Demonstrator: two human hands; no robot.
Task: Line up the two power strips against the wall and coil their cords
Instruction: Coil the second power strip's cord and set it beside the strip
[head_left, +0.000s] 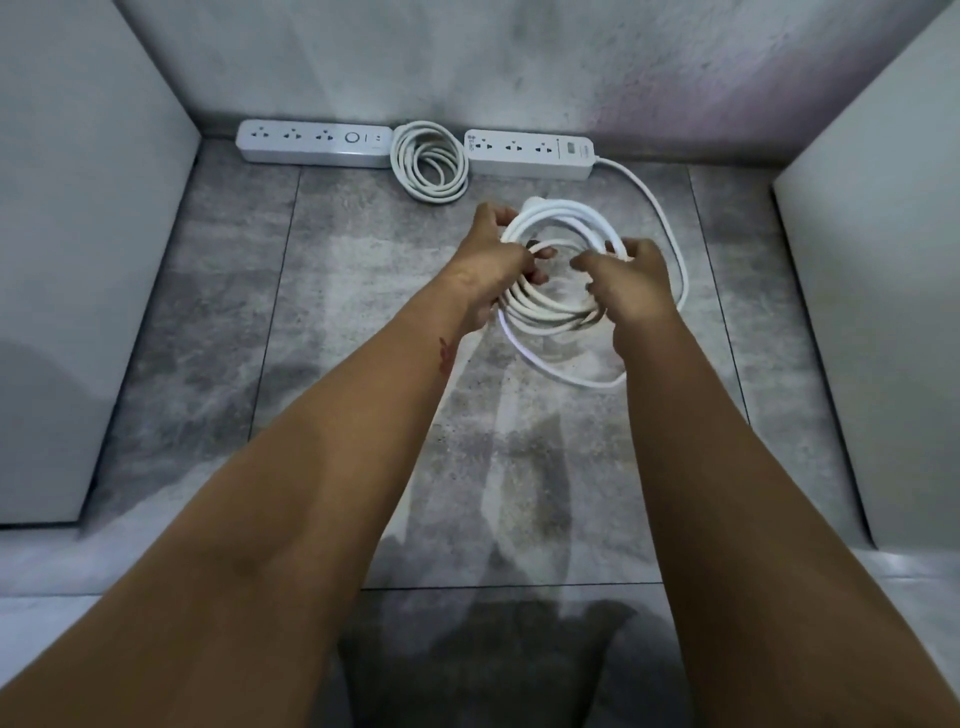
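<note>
Both hands (493, 260) — gripped cord coil (561, 291)

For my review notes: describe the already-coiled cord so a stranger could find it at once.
Look at the foot of the grey wall, where two white power strips lie end to end. The finished coil rests on the floor between them, untouched, unlike the coil in the hands.

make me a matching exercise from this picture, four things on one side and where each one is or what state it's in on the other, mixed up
Things
1. left power strip
2. right power strip
3. small coil
4. big coil

Places or states
A. held in both hands, the left hand and the right hand
B. lying on the floor between the two strips
C. at the wall, with a round button
D. at the wall, its cord running off to the right

Pairs: 1-C, 2-D, 3-B, 4-A
</note>
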